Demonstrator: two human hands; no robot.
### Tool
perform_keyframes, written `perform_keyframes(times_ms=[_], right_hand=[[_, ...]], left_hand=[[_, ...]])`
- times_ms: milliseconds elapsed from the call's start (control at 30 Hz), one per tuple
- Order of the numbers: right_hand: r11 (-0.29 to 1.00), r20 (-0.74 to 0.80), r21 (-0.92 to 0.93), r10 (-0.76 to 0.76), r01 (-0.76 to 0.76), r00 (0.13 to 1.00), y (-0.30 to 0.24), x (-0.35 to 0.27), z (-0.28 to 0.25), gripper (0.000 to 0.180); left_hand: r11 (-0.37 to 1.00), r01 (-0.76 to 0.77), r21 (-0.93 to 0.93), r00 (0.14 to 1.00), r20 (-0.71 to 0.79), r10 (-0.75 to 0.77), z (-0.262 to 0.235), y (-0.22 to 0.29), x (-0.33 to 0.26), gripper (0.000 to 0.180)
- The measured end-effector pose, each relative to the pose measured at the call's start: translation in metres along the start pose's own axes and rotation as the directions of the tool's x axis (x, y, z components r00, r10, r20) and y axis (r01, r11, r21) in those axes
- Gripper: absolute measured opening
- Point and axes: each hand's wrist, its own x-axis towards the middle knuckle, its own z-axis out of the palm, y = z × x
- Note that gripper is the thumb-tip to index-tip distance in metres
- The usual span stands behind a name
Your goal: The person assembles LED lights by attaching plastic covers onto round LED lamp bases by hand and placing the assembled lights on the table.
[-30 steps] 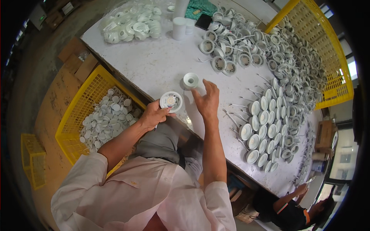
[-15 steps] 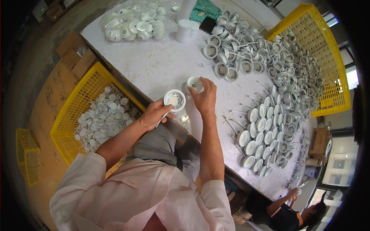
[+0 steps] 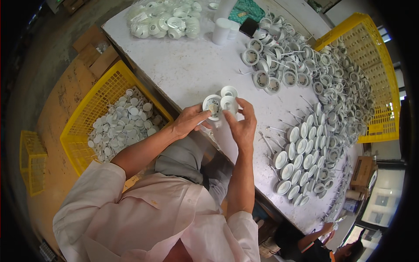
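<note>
My left hand point(image 3: 192, 120) grips a round white LED downlight housing point(image 3: 212, 107), its open face with a yellowish LED board turned up. Between the fingers of my right hand point(image 3: 242, 124) is a small white cup-shaped reflector point(image 3: 228, 105) with a hole in its middle. It is held close against the housing's right side; whether they touch I cannot tell. Just beyond, another white cup-shaped piece point(image 3: 229, 91) stands on the table.
White table point(image 3: 174, 65) ahead. Rows of finished-looking downlights point(image 3: 301, 153) lie right, beside a heap of wired housings point(image 3: 283, 61) and a tipped yellow crate point(image 3: 371, 56). Left, a yellow crate point(image 3: 74, 135) holds white discs. A bag of white cups point(image 3: 166, 19) lies far; a person point(image 3: 314, 244) works lower right.
My right hand has lifted a reflector from the cup on the table and brought it nearer the housing. The whole view has shifted slightly.
</note>
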Motion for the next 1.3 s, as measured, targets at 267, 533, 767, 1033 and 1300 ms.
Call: perform_keyframes(times_ms=[267, 533, 767, 1033, 1300], right_hand=[[0.997, 0.073, -0.063, -0.030, 0.035, 0.997, -0.012, -0.024, -0.008, 0.064], [0.989, 0.097, 0.123, 0.070, -0.081, 0.993, -0.016, -0.034, -0.016, 0.067], [0.831, 0.008, 0.351, 0.459, -0.432, 0.888, 0.005, -0.049, -0.012, 0.030], [0.818, -0.044, 0.332, 0.511, -0.470, 0.859, 0.008, -0.056, -0.002, 0.019], [0.761, -0.136, 0.359, 0.616, -0.541, 0.776, -0.001, -0.073, -0.020, 0.018]], left_hand=[[0.991, -0.037, 0.127, 0.999, 0.043, 0.032, 0.021, -0.003, 0.001, 0.046], [0.959, -0.105, 0.264, 0.994, 0.009, 0.106, 0.031, 0.000, -0.003, 0.039], [0.899, -0.117, 0.422, 0.990, -0.026, 0.142, 0.039, -0.003, -0.001, 0.033], [0.831, -0.062, 0.553, 0.988, -0.082, 0.128, 0.041, -0.006, 0.003, 0.029], [0.936, -0.082, 0.343, 0.989, 0.144, 0.034, 0.046, -0.014, 0.006, 0.030]])
